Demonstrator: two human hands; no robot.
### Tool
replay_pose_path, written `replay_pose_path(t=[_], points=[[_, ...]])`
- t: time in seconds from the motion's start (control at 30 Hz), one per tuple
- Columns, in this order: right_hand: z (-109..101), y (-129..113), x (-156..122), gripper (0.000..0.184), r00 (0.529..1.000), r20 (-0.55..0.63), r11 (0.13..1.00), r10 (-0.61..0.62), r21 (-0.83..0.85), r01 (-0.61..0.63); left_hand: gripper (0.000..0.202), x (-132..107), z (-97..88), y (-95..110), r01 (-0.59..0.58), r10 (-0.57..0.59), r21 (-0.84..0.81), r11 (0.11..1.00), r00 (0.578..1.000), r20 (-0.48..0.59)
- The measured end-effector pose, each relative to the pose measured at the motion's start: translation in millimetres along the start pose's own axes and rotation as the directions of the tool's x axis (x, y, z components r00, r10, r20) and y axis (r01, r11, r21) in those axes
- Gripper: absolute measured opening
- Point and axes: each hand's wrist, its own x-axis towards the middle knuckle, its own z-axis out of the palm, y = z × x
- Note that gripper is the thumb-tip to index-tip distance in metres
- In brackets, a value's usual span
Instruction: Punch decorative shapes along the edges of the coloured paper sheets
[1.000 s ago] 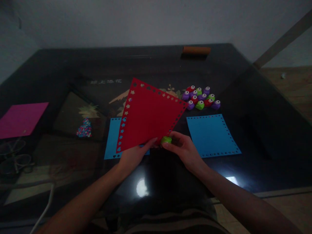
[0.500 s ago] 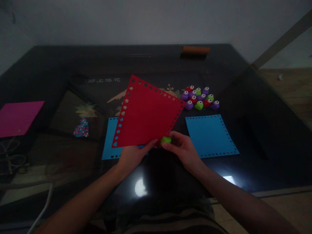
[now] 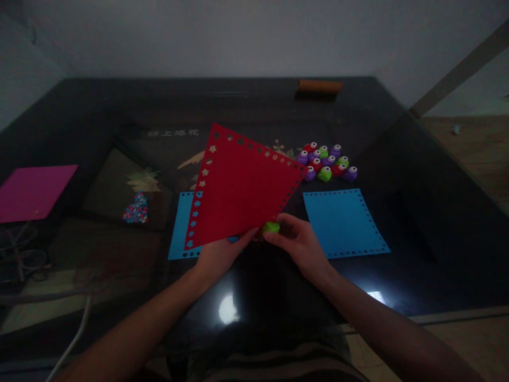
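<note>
My left hand (image 3: 220, 253) holds a red paper sheet (image 3: 242, 185) by its near edge, tilted up over the dark glass table (image 3: 99, 106). The sheet has star, heart and round holes punched along its borders. My right hand (image 3: 299, 241) is closed on a small green paper punch (image 3: 271, 227) set at the sheet's near corner. A blue sheet (image 3: 181, 228) lies flat under the red one, mostly hidden by it.
A second blue sheet (image 3: 341, 222) with punched edges lies to the right. Behind it sits a cluster of several purple, red and green punches (image 3: 328, 162). A pink sheet (image 3: 34, 191) lies far left, a pile of paper cut-outs (image 3: 136, 209) left of centre, an orange object (image 3: 320, 86) at the back edge.
The red sheet has shifted only slightly in my hands; the view has moved a little. Both hands keep their holds.
</note>
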Motion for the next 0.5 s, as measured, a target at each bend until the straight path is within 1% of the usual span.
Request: replay_pose_path(t=[0.1,0.23,0.4,0.5], points=[[0.3,0.3,-0.2,0.028,1.000,0.002,1.000,0.013,-0.002,-0.013,0.023,0.1,-0.5,-0.2,0.004,-0.004,-0.003,1.000,1.000,0.002],[2.3,-0.7,-1.8,0.032,0.999,-0.006,0.999,0.045,0.008,-0.045,0.021,1.4,-2.9,1.9,0.033,-0.033,-0.009,0.999,0.999,0.032],[2.6,-2.3,-2.3,0.031,0.999,0.000,0.999,0.048,0.010,-0.048,0.016,2.3,-3.5,3.3,0.013,-0.013,-0.023,1.000,0.999,0.029],[2.0,-2.3,-1.8,0.031,0.999,0.009,0.999,0.046,0.007,-0.047,0.017,2.3,-3.5,2.4,0.024,-0.023,-0.019,1.000,0.999,0.031]])
